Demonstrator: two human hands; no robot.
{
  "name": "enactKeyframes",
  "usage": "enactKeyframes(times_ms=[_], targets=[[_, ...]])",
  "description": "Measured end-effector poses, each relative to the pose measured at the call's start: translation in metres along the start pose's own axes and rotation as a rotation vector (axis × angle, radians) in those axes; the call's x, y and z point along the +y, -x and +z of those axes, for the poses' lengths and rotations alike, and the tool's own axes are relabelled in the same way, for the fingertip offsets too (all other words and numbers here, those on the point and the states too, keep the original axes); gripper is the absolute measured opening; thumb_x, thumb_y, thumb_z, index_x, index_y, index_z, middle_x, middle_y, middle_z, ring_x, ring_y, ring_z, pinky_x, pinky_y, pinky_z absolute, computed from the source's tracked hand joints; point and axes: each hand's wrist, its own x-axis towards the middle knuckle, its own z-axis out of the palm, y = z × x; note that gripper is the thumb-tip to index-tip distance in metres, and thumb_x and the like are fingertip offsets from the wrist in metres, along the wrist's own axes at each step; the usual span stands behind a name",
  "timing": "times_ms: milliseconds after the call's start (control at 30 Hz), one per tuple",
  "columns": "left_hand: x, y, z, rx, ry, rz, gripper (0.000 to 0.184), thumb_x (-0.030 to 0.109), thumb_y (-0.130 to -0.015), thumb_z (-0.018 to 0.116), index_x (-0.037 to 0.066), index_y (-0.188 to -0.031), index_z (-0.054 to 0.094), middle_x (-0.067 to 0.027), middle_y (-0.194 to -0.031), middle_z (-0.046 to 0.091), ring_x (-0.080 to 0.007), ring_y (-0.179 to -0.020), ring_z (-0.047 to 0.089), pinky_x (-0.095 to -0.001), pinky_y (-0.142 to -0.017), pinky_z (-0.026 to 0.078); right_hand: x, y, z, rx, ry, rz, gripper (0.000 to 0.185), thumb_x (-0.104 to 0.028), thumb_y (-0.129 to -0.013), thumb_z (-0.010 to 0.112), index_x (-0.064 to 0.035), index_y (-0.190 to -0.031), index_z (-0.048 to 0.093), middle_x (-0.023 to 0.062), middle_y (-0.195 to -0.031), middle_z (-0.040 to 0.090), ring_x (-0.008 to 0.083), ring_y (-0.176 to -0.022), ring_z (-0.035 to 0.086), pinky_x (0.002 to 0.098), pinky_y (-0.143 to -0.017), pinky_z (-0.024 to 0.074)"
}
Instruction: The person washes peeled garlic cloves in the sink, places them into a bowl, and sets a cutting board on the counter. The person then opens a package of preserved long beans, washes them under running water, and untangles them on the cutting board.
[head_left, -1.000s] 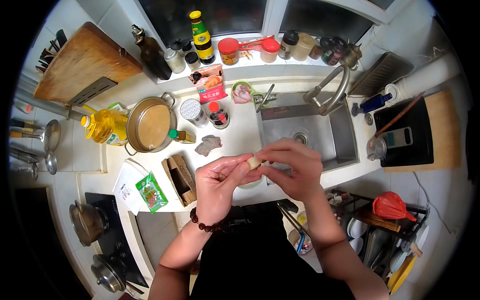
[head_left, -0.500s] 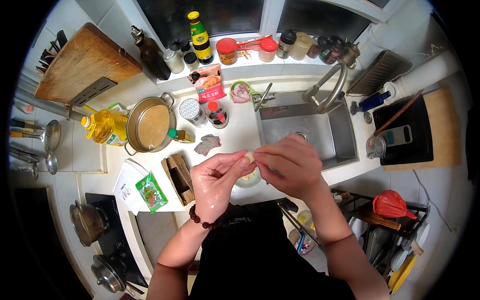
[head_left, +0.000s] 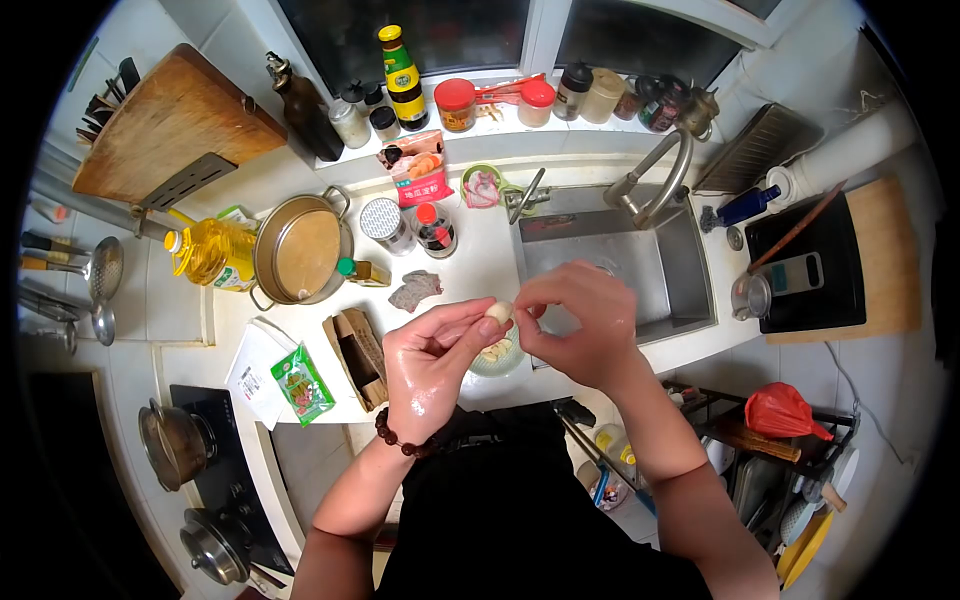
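Observation:
Between the thumb and fingers of my left hand [head_left: 432,355] is a small, pale, rounded piece [head_left: 500,312]. My right hand [head_left: 580,325] is just to its right, thumb and index fingertips pinched together at the piece's edge; whether anything thin is between them is too small to make out. Below the fingers, partly hidden by them, a light green bowl [head_left: 505,366] holds pale pieces. A grey crumpled cloth-like thing [head_left: 415,290] lies on the counter beyond my left hand.
The sink [head_left: 650,270] is right of my hands. An open cardboard box [head_left: 355,358], a green packet [head_left: 303,384] and a large pot [head_left: 303,248] stand left. Beyond are a red-capped bottle [head_left: 436,230] and a shaker tin [head_left: 386,226].
My right hand has drawn slightly away from the pale piece, its fingertips now pinched beside it. My left hand has shifted slightly left, and more of the bowl shows.

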Motion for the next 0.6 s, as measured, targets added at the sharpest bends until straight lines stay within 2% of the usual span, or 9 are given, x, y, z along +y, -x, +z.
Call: enactKeyframes(times_ms=[67, 100, 300, 467, 600], targets=[[-0.002, 0.0, -0.004, -0.057, -0.026, -0.011, 0.025, -0.007, -0.097, 0.06, -0.01, -0.122, 0.062, -0.0206, -0.113, 0.07, -0.0264, -0.102, 0.071, -0.0375, -0.096, 0.059, -0.002, 0.001, 0.0, -0.001, -0.044, 0.073, 0.02, 0.002, -0.07, 0.076, -0.0078, -0.085, 0.069, 0.0041, -0.078, 0.07, 0.0158, -0.063, 0.066, 0.0276, -0.06, 0.0489], [-0.002, -0.001, -0.005, -0.057, -0.026, -0.012, 0.025, -0.007, -0.097, 0.06, -0.01, -0.122, 0.062, -0.0206, -0.113, 0.07, -0.0264, -0.102, 0.071, -0.0375, -0.096, 0.059, -0.003, 0.001, -0.001, -0.001, -0.088, 0.146, 0.017, 0.002, -0.072, 0.076, -0.0072, -0.085, 0.07, 0.0043, -0.077, 0.071, 0.0147, -0.063, 0.066, 0.0266, -0.06, 0.0493], [-0.004, -0.005, -0.008, -0.103, -0.072, -0.038, 0.028, -0.008, -0.095, 0.061, -0.009, -0.123, 0.061, -0.0179, -0.114, 0.07, -0.0253, -0.105, 0.071, -0.0349, -0.096, 0.058, 0.005, 0.003, -0.007, -0.043, -0.138, 0.27, 0.014, 0.002, -0.074, 0.077, -0.0054, -0.084, 0.07, 0.0044, -0.078, 0.071, 0.0135, -0.065, 0.066, 0.0258, -0.06, 0.0487], [-0.012, -0.008, -0.006, -0.071, -0.083, -0.034, 0.036, -0.01, -0.09, 0.067, -0.004, -0.125, 0.06, -0.0125, -0.118, 0.068, -0.0206, -0.104, 0.07, -0.0309, -0.093, 0.057, 0.01, 0.01, -0.011, -0.093, -0.215, 0.316, 0.013, 0.003, -0.076, 0.077, -0.0044, -0.085, 0.07, 0.0052, -0.081, 0.072, 0.0133, -0.067, 0.065, 0.0259, -0.061, 0.0487], [-0.016, -0.01, 0.0, -0.056, -0.199, 0.007, 0.037, -0.01, -0.088, 0.07, -0.002, -0.124, 0.061, -0.0128, -0.117, 0.069, -0.0178, -0.101, 0.07, -0.0293, -0.091, 0.057, 0.016, 0.016, -0.014, -0.063, -0.212, 0.341, 0.012, 0.002, -0.077, 0.076, -0.0054, -0.085, 0.071, 0.0044, -0.082, 0.071, 0.0116, -0.065, 0.065, 0.0254, -0.059, 0.0477]])
